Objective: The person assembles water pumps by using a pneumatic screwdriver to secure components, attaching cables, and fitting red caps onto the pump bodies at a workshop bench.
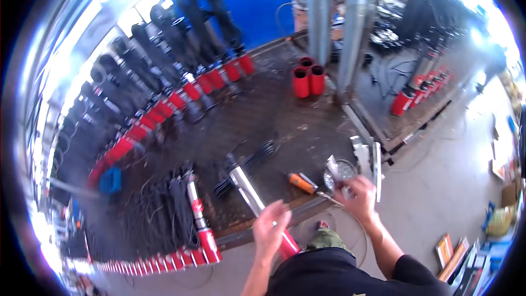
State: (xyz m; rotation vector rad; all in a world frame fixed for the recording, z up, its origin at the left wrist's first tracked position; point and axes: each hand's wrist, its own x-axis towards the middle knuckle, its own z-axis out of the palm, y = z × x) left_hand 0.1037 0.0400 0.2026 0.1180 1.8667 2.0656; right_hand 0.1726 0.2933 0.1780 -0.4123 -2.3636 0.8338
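Observation:
A silver metal tube with a red end [245, 188] lies slanted across the bench's front edge, its red end toward my body. My left hand [270, 229] is over this tube with its fingers drawn together; a tiny pale spot shows at the fingertips, too small to name. My right hand [359, 196] is at the near side of a round dish of small shiny parts [344, 169], fingers curled in a pinch. What it pinches, if anything, is hidden. An orange-handled power screwdriver [303, 183] lies left of the dish, its bit pointing toward my right hand.
Red-ended tubes with black cables [176, 100] stand in a long row along the left and back. More red-ended tubes [207, 244] line the front left edge. Three red cups [308, 79] stand by metal posts [350, 38]. Flat metal strips [362, 156] lie right of the dish.

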